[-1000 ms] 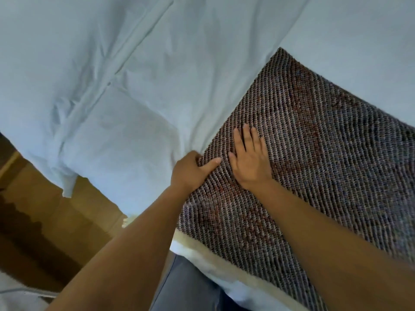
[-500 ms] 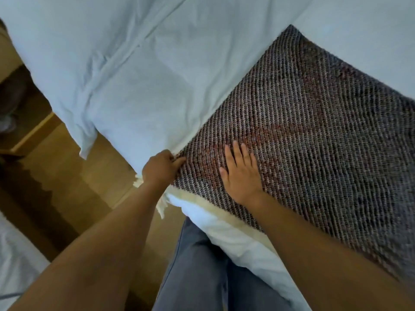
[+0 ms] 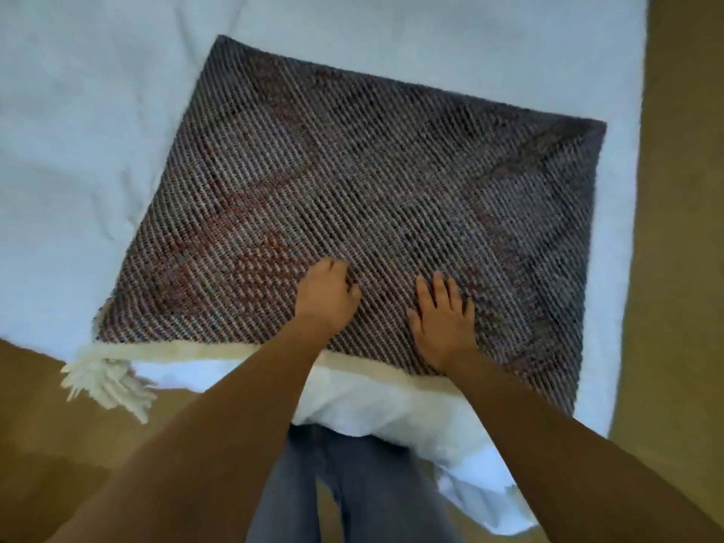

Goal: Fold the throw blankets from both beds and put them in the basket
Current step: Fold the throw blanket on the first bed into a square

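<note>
The bed (image 3: 98, 150) was seen from above, covered in white, with brown floor (image 3: 685, 229) at both sides. On the bed, close to its near edge, the blanket (image 3: 372, 182) was laid out as a flat rectangle. It seemed to be folded at least once, because its edges looked thick and straight. It was probably placed there so that the firm, wide surface could support the next fold. No basket was visible, so the putting away was judged to be not yet done.

Along the near edge of the blanket a cream fringe (image 3: 105, 380) was seen. At the left corner it hung over the side of the bed.

The right hand (image 3: 440, 319) was laid flat on the blanket with the fingers straight and a little spread. Nothing was held by it. The cloth was probably pressed down in this way to smooth it and to keep the layers from slipping.

The left hand (image 3: 327, 297) was placed just beside it, also on the blanket, with the fingers curled under. Whether some cloth was pinched in them could not be told. If it was, the grip was perhaps taken to lift one side for a further fold.
</note>
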Motion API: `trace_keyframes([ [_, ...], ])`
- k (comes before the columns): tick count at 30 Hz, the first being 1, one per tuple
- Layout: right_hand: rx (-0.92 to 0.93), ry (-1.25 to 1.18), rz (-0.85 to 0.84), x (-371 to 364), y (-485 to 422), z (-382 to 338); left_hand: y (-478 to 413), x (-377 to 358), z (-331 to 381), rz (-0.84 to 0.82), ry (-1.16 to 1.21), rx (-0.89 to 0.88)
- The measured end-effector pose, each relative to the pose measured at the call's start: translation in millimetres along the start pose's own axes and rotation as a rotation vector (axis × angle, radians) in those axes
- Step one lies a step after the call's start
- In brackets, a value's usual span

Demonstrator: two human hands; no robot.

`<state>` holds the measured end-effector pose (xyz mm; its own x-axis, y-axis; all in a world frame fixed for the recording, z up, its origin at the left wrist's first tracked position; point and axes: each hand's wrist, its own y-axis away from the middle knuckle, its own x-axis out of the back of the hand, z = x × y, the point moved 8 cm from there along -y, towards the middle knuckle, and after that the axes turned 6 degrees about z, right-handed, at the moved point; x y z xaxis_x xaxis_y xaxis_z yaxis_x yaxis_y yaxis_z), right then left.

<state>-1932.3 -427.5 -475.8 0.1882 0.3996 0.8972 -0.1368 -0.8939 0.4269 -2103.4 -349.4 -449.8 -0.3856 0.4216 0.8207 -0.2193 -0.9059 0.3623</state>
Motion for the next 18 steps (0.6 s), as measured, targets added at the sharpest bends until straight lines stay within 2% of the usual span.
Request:
trace_keyframes([
  [5,-0.229,-0.1,0.021,-8,46,101,-2,-54,104,-0.165,-0.113,-0.168],
  [11,-0.539,-0.238,-0.146,-57,111,186,15,-111,185,-0.343,-0.266,-0.335],
  [13,-0.629,-0.336,-0.068,-53,118,197,17,-120,202,-0.358,-0.32,-0.378],
  [16,-0.659,-0.389,0.193,-23,105,204,15,-132,228,-0.354,-0.361,-0.437],
  [18,-0.675,-0.54,0.32,-10,92,210,11,-139,245,-0.33,-0.38,-0.462],
])
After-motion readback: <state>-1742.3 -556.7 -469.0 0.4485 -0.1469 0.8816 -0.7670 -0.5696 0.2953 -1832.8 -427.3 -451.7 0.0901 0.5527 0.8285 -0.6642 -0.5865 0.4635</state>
